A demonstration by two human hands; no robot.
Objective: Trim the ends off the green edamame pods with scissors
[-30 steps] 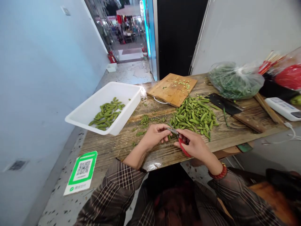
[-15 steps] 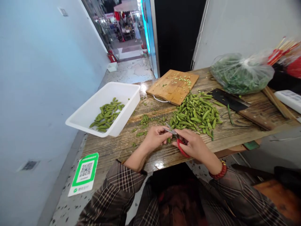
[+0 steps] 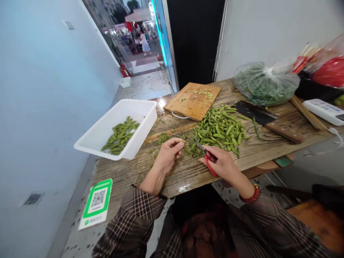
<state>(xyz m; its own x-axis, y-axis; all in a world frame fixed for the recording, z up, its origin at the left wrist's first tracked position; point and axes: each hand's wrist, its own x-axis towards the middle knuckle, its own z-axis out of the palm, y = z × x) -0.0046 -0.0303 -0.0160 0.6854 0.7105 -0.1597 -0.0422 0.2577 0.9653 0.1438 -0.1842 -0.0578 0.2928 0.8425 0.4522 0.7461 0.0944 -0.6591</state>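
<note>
My left hand [image 3: 168, 154] is closed in a pinch above the wooden table, with a bit of green pod [image 3: 182, 141] showing at the fingertips; most of that pod is hidden. In my right hand [image 3: 220, 161] are red-handled scissors [image 3: 205, 152], their blades pointing up and left toward a heap of edamame pods [image 3: 223, 129]. Small cut scraps [image 3: 163, 138] lie on the wood around my left hand. A white plastic tub [image 3: 137, 139] at the left holds several pods [image 3: 120, 134].
A cutting board [image 3: 185, 102] with chopped green bits lies behind the heap. To the right are a cleaver [image 3: 268, 122], a tied bag of greens [image 3: 266, 84] and a white device [image 3: 324, 111]. A green QR-code card [image 3: 96, 200] lies at the table's left edge.
My hands have drawn apart: the left has moved left, away from the scissors, with a green pod in its fingertips. The right still holds the scissors. The view has shifted slightly.
</note>
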